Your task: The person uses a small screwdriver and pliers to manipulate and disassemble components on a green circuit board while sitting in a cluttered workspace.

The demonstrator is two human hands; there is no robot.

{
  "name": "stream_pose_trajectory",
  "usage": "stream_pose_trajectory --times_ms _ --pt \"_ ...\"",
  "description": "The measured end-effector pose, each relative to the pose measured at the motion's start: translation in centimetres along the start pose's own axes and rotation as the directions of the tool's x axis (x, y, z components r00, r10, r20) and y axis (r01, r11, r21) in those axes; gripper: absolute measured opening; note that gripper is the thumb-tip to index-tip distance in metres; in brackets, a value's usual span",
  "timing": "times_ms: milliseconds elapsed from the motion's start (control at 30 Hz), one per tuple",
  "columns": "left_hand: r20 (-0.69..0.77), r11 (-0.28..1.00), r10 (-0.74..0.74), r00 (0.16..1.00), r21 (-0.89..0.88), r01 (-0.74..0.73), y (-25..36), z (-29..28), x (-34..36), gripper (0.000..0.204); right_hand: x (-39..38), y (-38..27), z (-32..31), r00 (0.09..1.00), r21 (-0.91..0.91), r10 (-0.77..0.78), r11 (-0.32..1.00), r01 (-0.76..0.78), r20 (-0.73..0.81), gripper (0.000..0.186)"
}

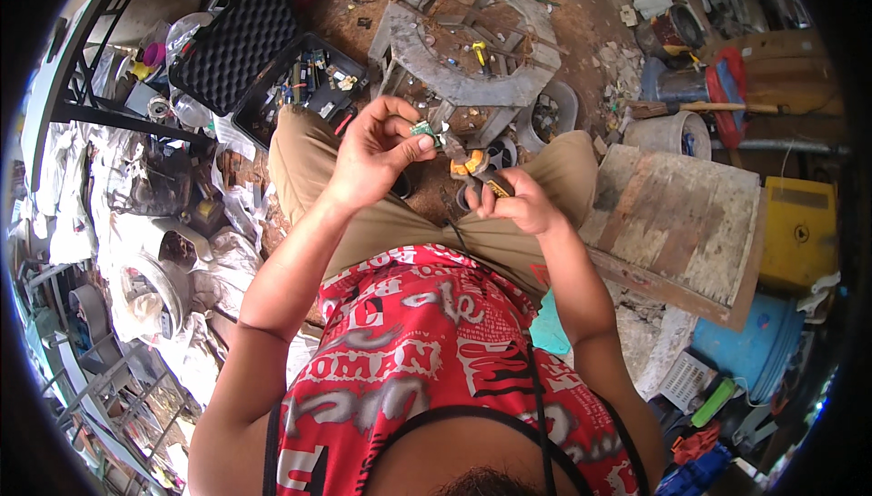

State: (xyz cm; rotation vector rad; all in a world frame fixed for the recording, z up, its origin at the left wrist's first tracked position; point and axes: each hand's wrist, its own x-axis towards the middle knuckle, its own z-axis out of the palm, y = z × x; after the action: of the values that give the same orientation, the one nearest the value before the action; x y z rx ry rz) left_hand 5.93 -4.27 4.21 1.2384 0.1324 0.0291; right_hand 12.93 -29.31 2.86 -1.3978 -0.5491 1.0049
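My left hand (368, 158) is raised over my lap, its thumb and fingers pinched on a small green circuit board (422, 131). A pale bit sticks out at the board's right side. My right hand (520, 203) is wrapped round a pair of pliers (469, 166) with yellow and black handles. The pliers' jaws point up and left, close to the board's right end. Whether they touch or grip it, I cannot tell.
Ahead stands a grey octagonal frame (398, 40) with a yellow-and-black tool (480, 53) inside its ring. An open black case (238, 42) with small parts lies left of it. On the right are a worn wooden board (668, 223), a yellow box (799, 228) and a blue tub (749, 342).
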Motion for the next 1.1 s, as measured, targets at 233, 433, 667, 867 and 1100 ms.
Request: stream_pose_trajectory --times_ms 233,433,667,867,1100 --pt "0.089 0.736 0.010 0.996 0.674 -0.068 5.6 -0.3 0.7 0.033 0.1 -4.7 0.1 0.904 -0.894 -0.384 0.448 0.004 -0.188 0.014" --pt "0.008 0.869 -0.019 1.000 0.495 0.013 5.3 -0.8 2.0 0.031 2.7 -6.1 -1.4 0.844 -0.963 -0.509 0.267 -0.031 -0.169 0.019" --pt "0.034 0.866 -0.186 0.982 0.477 0.148 5.9 -2.7 2.7 0.033 4.2 -6.0 -0.9 0.812 -0.964 -0.559 0.267 -0.015 -0.167 0.016" --pt "0.036 0.959 -0.019 0.999 0.285 0.008 6.0 -3.8 3.2 0.037 3.0 -6.7 1.1 0.805 -0.905 -0.553 0.423 0.050 -0.215 0.011" --pt "-0.049 0.955 0.075 0.996 0.291 -0.057 2.6 -2.4 3.4 0.018 2.3 -5.1 2.2 0.808 -0.934 -0.550 0.357 -0.001 -0.211 0.016"
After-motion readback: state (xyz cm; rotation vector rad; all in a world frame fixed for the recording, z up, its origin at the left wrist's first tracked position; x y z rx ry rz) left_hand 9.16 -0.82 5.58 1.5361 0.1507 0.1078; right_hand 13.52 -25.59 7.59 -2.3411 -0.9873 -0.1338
